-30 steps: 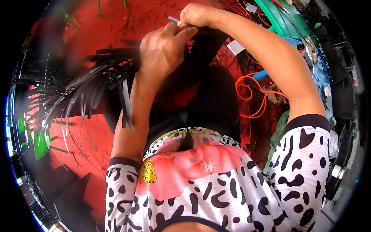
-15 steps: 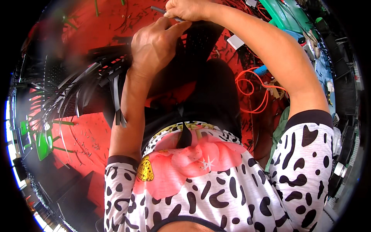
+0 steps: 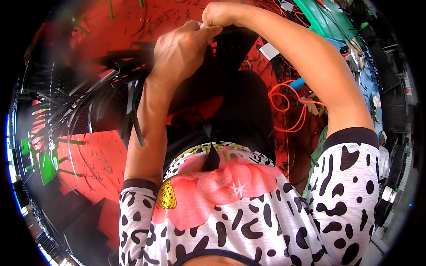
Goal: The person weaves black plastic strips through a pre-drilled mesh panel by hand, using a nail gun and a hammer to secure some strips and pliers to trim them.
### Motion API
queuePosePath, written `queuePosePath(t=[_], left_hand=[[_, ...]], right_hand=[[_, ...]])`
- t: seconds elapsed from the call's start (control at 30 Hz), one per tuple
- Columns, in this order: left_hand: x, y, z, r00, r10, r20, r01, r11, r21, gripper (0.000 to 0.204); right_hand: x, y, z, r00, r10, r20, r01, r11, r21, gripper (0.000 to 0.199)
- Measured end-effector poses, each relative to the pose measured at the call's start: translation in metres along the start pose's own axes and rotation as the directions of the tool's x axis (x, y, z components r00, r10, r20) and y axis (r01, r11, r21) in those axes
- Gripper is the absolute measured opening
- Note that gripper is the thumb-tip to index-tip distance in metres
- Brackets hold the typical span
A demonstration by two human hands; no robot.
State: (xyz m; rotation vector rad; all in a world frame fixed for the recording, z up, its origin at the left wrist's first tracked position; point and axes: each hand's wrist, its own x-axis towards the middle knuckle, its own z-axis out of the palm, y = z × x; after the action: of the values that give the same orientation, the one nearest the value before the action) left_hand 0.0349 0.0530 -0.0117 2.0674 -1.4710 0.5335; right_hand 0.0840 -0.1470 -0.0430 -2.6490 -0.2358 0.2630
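Note:
My left hand (image 3: pixel 179 51) and my right hand (image 3: pixel 219 15) meet at the top of the view, fingers bent and closed. Only a pale glint of a black plastic strip (image 3: pixel 200 24) shows between their fingertips; the rest of it is hidden by the fingers. Below the hands, over my lap, lies dark woven work (image 3: pixel 233 46) with small gaps in its weave. Many loose black strips (image 3: pixel 95 95) fan out from it to the left, some hanging beside my left forearm.
Black offcuts litter the red floor (image 3: pixel 102 162). An orange cord (image 3: pixel 288 106) loops at my right, near a blue cylindrical thing (image 3: pixel 298 83) and a white card (image 3: pixel 269 51). A green stool (image 3: pixel 48 166) lies at the left; a green plastic surface (image 3: pixel 326 17) is at upper right.
My right hand has moved slightly right and down, against the left fingertips. The strip end that stuck out to the left above my left hand no longer shows.

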Motion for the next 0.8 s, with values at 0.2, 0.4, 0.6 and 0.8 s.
queuePosePath(t=[0.2, 0.4, 0.6, 0.8], left_hand=[[0.002, -0.007, 0.007, 0.999, -0.002, -0.04, 0.004, 0.999, 0.034, 0.018], [0.004, 0.0, 0.009, 0.996, -0.08, -0.03, 0.081, 0.995, 0.052, 0.023], [0.013, -0.003, 0.016, 0.99, -0.111, -0.091, 0.118, 0.99, 0.072, 0.018], [0.009, -0.005, 0.013, 0.986, -0.133, -0.103, 0.139, 0.988, 0.063, 0.019]], right_hand=[[-0.009, -0.01, -0.003, 0.992, 0.123, -0.011, -0.12, 0.983, 0.137, 0.018], [-0.002, -0.006, 0.001, 0.995, 0.08, -0.056, -0.077, 0.996, 0.053, 0.019], [0.021, 0.013, 0.006, 0.996, 0.032, -0.081, -0.055, 0.952, -0.3, 0.021], [0.001, -0.008, -0.006, 0.997, -0.014, -0.082, 0.006, 0.995, -0.095, 0.024]])
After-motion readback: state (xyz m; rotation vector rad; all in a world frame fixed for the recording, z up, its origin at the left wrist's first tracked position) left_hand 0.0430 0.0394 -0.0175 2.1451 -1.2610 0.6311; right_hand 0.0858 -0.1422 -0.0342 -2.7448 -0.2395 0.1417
